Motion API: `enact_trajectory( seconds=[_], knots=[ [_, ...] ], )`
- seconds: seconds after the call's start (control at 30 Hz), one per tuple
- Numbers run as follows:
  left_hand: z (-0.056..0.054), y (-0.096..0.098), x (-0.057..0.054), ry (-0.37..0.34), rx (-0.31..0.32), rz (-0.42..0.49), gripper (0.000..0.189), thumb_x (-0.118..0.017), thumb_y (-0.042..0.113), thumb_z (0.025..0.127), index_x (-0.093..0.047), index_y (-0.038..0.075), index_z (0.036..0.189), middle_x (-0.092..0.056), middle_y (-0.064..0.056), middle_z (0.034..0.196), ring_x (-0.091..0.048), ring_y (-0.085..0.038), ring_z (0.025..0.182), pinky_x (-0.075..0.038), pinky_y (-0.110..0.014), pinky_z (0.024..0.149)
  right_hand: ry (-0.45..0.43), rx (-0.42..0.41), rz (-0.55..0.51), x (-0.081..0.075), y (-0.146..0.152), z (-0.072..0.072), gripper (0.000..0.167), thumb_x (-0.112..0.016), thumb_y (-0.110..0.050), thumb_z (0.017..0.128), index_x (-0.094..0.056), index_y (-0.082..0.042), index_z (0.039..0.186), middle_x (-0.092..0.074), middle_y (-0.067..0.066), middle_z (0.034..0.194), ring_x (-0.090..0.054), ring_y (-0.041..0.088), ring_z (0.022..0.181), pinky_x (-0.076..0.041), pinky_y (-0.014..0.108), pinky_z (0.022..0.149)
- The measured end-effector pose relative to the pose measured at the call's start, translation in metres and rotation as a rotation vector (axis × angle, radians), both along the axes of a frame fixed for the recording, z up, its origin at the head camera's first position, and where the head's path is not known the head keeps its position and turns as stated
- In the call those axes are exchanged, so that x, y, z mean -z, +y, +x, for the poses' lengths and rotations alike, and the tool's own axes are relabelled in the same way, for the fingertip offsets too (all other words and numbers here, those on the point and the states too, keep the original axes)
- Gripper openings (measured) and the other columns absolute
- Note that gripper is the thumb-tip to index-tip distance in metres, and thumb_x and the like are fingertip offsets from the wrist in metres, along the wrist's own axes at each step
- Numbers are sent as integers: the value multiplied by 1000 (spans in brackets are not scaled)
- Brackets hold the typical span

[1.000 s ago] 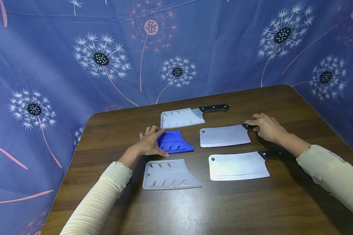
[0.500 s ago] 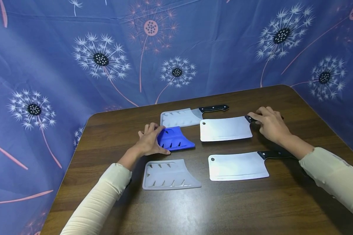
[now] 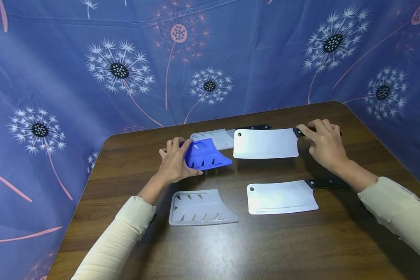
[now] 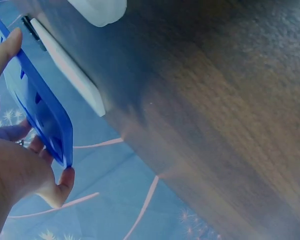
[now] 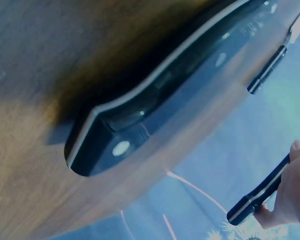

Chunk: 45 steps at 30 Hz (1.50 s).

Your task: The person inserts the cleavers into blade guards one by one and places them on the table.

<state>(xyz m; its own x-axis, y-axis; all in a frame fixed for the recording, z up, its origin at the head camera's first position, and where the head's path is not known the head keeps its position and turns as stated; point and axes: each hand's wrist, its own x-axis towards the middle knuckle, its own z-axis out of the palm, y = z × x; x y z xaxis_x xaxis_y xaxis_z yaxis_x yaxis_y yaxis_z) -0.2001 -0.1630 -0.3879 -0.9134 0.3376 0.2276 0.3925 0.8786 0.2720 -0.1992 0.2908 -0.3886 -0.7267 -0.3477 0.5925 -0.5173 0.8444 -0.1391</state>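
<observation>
My left hand grips a blue blade guard between thumb and fingers at its closed end. In the left wrist view the blue guard is seen edge-on, clear of the table. Level with it on the right, my right hand holds a cleaver by its black handle. The broad blade is raised over the table, its holed tip pointing left toward the guard's open side. A narrow gap separates blade and guard in the head view.
Behind them lies a cleaver with a black handle, its blade in a white guard, partly hidden. Nearer me, an empty white guard lies left of another bare cleaver. A flowered blue cloth hangs beyond the wooden table.
Both hands have risen and moved away from me, lifting the blue guard and the middle cleaver off the table. They now overlap the rear cleaver in view. The nearer guard and cleaver stay put.
</observation>
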Motion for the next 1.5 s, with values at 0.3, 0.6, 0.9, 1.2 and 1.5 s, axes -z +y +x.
enact_trajectory(
  seconds=[0.3,0.6,0.9,1.2,1.5],
  knots=[
    [11,-2,-11,152,-30,41,106,-90,54,51,-45,17,141,-38,-15,132,-29,-36,124,-22,-63,86,120,-25,-24,-12,1,1,76,-54,27,59,-57,-10,125,-48,27,108,-40,45,98,-27,63,81],
    [14,2,-15,194,-17,91,105,-91,49,51,-47,16,140,-37,-15,132,-28,-36,124,-20,-63,87,178,-46,-55,-16,-2,6,76,-51,27,58,-57,-10,124,-49,28,108,-40,46,96,-25,64,80],
    [15,4,-16,220,-18,112,105,-91,50,51,-46,17,140,-37,-15,133,-29,-36,123,-19,-64,87,193,-55,-63,-16,-4,8,77,-52,27,56,-58,-10,123,-48,29,108,-40,46,95,-25,64,79],
    [16,5,-16,225,-19,114,105,-91,50,52,-46,17,140,-37,-15,133,-29,-37,123,-19,-64,88,192,-56,-58,-14,-3,9,77,-52,27,56,-58,-10,123,-49,28,108,-40,46,96,-25,64,79],
    [18,5,-15,235,-27,119,104,-92,48,51,-46,17,139,-37,-15,133,-29,-37,122,-18,-64,87,196,-47,-57,-16,-4,10,78,-52,28,55,-58,-11,122,-49,28,108,-40,45,96,-25,64,80]
  ],
)
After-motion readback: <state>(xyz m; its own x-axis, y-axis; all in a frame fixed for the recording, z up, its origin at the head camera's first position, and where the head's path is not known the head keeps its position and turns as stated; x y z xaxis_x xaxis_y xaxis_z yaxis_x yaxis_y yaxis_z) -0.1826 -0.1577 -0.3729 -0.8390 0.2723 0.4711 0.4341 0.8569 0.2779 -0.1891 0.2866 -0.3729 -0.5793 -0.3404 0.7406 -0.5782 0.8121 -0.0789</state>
